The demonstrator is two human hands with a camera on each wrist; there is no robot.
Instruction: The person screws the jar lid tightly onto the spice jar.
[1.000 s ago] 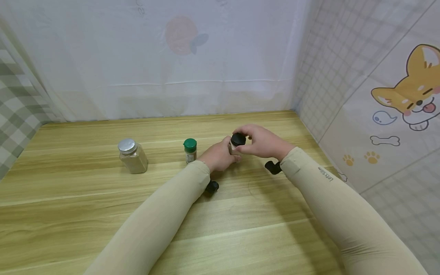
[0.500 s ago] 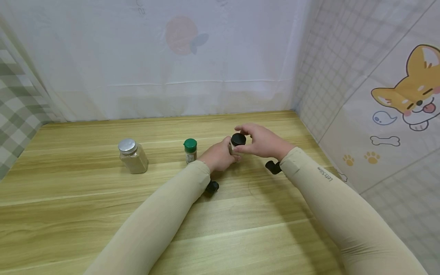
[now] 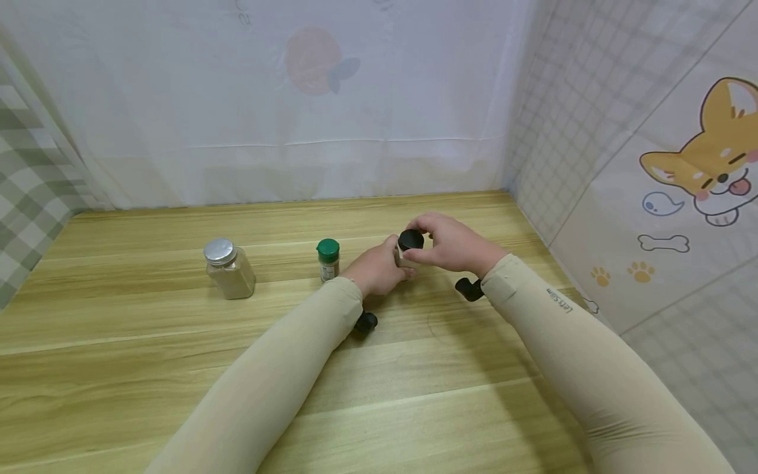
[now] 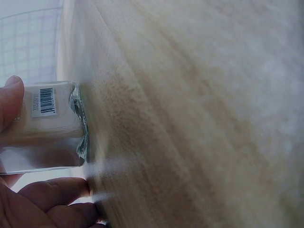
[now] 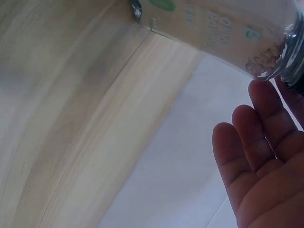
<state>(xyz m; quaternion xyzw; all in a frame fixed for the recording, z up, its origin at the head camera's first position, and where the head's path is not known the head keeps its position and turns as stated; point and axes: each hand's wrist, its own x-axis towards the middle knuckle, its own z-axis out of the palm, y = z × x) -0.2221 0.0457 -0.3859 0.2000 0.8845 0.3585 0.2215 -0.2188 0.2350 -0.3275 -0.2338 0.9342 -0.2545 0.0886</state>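
A clear glass spice jar (image 4: 45, 126) stands upright on the table, with a barcode sticker in the left wrist view. My left hand (image 3: 379, 268) grips its body, thumb (image 4: 10, 102) on one face and fingers round the other. Over its black lid (image 3: 411, 239), my right hand (image 3: 447, 242) curves thumb and index finger round the rim. In the right wrist view the jar (image 5: 213, 28) shows a printed label and brown granules near the neck. The other right fingers (image 5: 247, 140) extend loosely beside it. The lid is mostly cut off at that view's edge.
A small green-capped shaker (image 3: 328, 260) stands just left of my left hand. Farther left is a larger square jar (image 3: 233, 276) with a silver lid. Black wrist-camera parts (image 3: 470, 288) hang below both wrists. Fabric walls border the wooden table (image 3: 148, 368) behind and at the right.
The right fingers opened slightly off the lid half a second ago and now close round it again. The left hand and jar stay in place.
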